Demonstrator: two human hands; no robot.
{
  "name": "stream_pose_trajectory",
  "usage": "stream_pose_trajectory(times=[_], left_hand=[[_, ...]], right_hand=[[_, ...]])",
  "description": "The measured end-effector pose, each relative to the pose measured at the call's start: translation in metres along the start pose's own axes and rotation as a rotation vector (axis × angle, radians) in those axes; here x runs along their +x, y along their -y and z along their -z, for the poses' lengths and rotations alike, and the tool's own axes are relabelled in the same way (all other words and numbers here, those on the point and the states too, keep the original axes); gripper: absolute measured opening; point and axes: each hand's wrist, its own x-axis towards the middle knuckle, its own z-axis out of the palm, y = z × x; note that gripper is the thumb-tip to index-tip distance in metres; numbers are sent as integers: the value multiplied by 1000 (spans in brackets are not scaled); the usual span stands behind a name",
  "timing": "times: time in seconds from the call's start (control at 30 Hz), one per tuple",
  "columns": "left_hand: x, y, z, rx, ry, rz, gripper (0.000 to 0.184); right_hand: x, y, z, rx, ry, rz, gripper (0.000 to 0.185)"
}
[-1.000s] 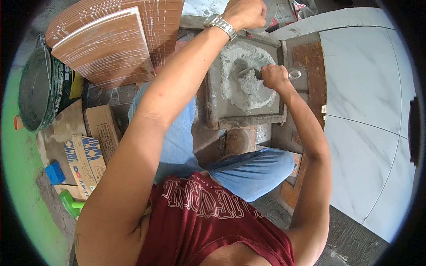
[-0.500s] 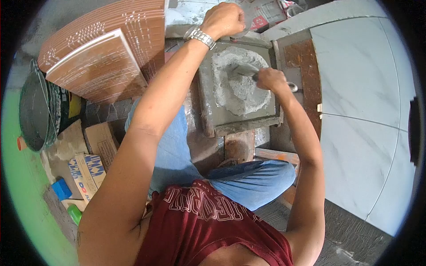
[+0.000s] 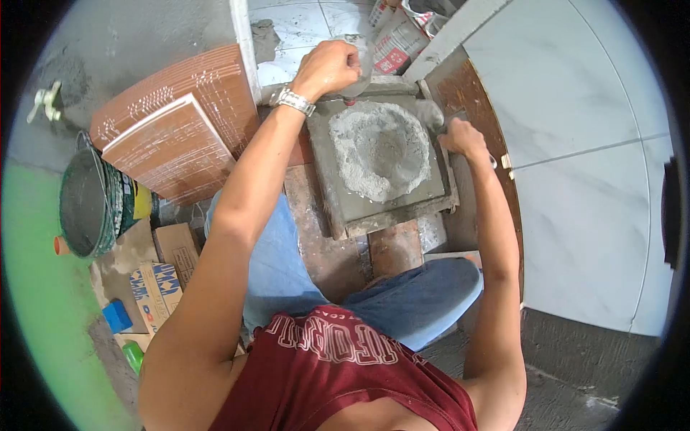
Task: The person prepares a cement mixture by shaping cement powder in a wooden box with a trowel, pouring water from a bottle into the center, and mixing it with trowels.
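Observation:
In the head view, my left hand [image 3: 330,68], wearing a metal watch [image 3: 293,100], is closed on a clear plastic container [image 3: 359,70] above the far edge of a shallow wooden tray [image 3: 363,228]. A small red part shows at the container's lower end; its exact kind is unclear. My right hand [image 3: 463,136] grips a trowel [image 3: 431,113] at the tray's right side, its blade over the far right corner. Inside the tray lies a ring of grey cement mix [image 3: 350,161], with a hollow in its middle and wet grey material around it.
Brown-backed tiles [image 3: 169,147] lean against the wall at left, beside a dark bucket [image 3: 83,205]. Cardboard [image 3: 176,248] lies below them. Large pale tiles [image 3: 575,108] are at right. A bag [image 3: 399,47] stands beyond the tray, and a tap [image 3: 47,104] is on the left wall.
My right hand has drawn the trowel away from the mix to the tray's right side. A round hollow now shows in the mix. The view has shifted, and more of the clear container is visible.

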Motion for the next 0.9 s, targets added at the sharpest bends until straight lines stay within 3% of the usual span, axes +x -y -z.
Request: stream_pose_trajectory(times=[0.1,0.17,0.23,0.33,0.43,0.53,0.57,0.6,0.63,0.67,0.7,0.8,0.87,0.9], left_hand=[[4,-12,7,35,9,-45,19],[6,-25,19,55,2,-86,23],[2,-54,47,97,-28,-84,23],[-19,-78,99,148,-74,-167,21],[-63,-97,168,183,-201,-219,21],[-120,-119,245,298,-325,-112,20],[-141,-128,274,397,-355,-42,21],[-154,-136,295,492,-388,34,21],[-172,-139,319,569,-418,110,21],[-195,-140,346,704,-436,159,21],[-207,-136,368,817,-440,190,21],[-242,-90,418,1030,-448,366,19],[-273,-30,452,1070,-428,495,16],[-288,10,468,1057,-409,542,14]], right_hand=[[-32,-24,-22,344,-292,29,54],[-26,-25,-68,510,-329,26,53],[-18,-18,-136,584,-293,63,52],[-32,-13,-151,399,25,117,48],[-35,-10,-122,538,-189,51,56],[-31,-15,-136,781,-448,235,62],[-22,-13,-144,850,-312,249,63],[7,-19,-182,698,-302,353,63],[15,-21,-184,539,-39,350,52],[4,-22,-183,422,-53,452,47],[6,-20,-199,373,-89,334,46],[2,-12,-155,736,-235,284,46],[5,-13,-147,967,-395,289,50],[7,-14,-148,955,-351,263,51]])
